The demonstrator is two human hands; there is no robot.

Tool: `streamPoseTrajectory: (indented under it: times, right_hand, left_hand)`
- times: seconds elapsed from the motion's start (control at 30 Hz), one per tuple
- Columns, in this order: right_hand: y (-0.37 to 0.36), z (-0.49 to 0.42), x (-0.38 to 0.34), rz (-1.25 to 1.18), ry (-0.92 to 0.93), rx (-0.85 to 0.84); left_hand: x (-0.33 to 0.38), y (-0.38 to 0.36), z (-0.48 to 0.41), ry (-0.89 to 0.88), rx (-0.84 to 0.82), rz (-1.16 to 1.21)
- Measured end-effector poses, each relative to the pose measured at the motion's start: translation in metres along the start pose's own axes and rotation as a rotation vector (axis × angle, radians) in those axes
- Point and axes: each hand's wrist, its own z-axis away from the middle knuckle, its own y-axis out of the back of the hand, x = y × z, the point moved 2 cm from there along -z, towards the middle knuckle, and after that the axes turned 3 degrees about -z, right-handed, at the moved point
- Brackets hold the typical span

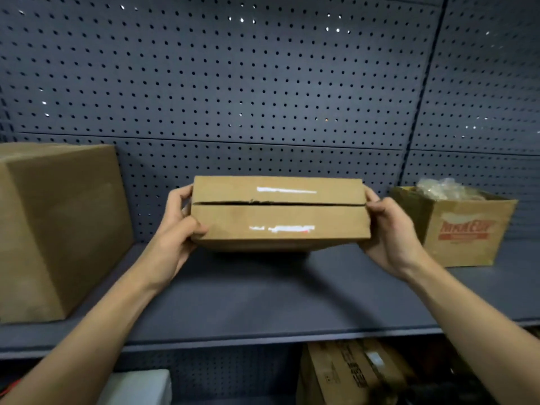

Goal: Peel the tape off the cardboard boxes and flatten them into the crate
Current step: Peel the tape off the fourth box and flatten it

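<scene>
Operator: Status of the cardboard box (280,217)?

Technician: Held between both hands, apparently lifted just clear of the shelf (263,302). The left hand (178,229) grips the left end, thumb on the top flap and fingers curled round the side. The right hand (388,229) grips the right end likewise.

Operator: Tape condition?

Technician: Glossy tape (286,190) shows across the top flaps. Peeling appears not yet begun. A dark gap runs along the seam.

Operator: Remaining work?

Technician: Judged early stage: peel, flatten, place in crate. No crate is in view. A large box (58,223) at left and an open printed box (467,229) at right stand on the shelf, unflattened.
</scene>
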Motion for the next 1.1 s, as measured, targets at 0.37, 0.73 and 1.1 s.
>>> streamPoseTrajectory:
  times: [0.37,0.73,1.1]
  right_hand:
    - [0.011,0.054,0.065,0.285,-0.031,0.013]
    - [0.016,0.081,0.076,0.657,-0.047,-0.029]
    - [0.000,0.092,0.057,1.322,0.288,-0.212]
  left_hand:
    - [-0.042,-0.002,0.059,0.164,-0.033,-0.229]
    - [-0.054,-0.008,0.081,0.240,-0.027,-0.491]
    - [-0.040,-0.018,0.084,0.061,-0.046,-0.738]
